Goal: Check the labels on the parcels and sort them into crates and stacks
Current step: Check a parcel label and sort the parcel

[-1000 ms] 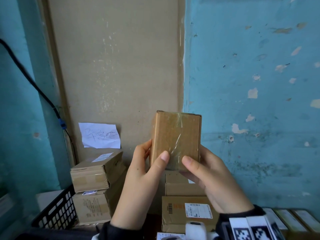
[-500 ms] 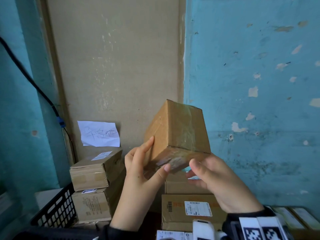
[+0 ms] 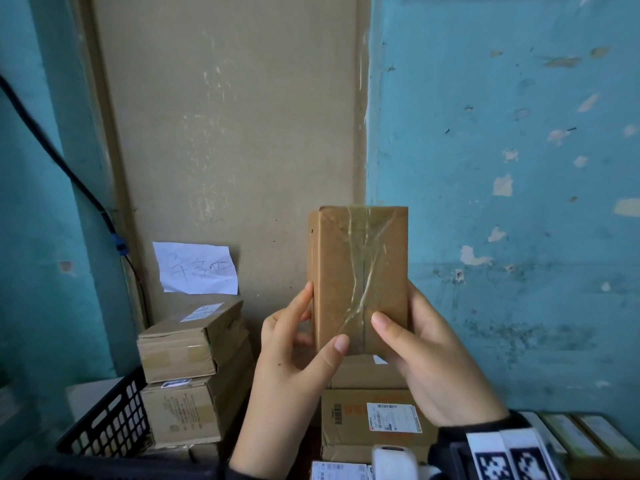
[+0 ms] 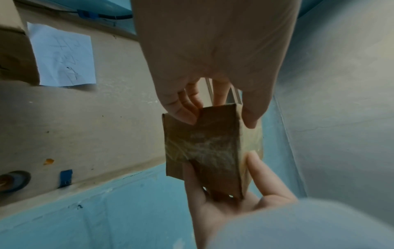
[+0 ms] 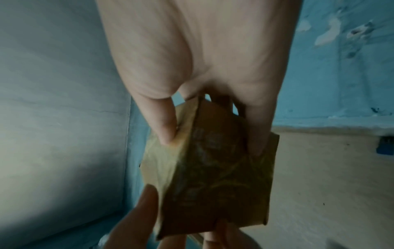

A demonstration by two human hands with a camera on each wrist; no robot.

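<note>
Head view, from left to right: a black crate (image 3: 107, 419) sits at the lower left, just beside a stack of two parcels (image 3: 194, 368) under a handwritten note (image 3: 197, 268) on the wall. In the middle the person holds a small taped parcel (image 3: 360, 278) upright in the air, above a labelled box (image 3: 377, 420) that lies near the lower edge. The left hand (image 3: 298, 355) pinches the parcel's lower left part, thumb on the near face and fingers behind. The right hand (image 3: 426, 358) grips its lower right part, thumb on the taped seam and fingers wrapped round the back. The face turned to the camera shows only tape and no label, so the check is probably not finished. The main risk is a wrong sort: if the label lies on a hidden face, putting the parcel down now would be a guess. A second risk is a slip. Both hands hold only the lower part of a tall parcel, and the glossy tape under the thumbs likely gives little grip, so another turn could tip it onto the boxes below. A loosened left pinch would leave the right hand alone to steady it.
</note>
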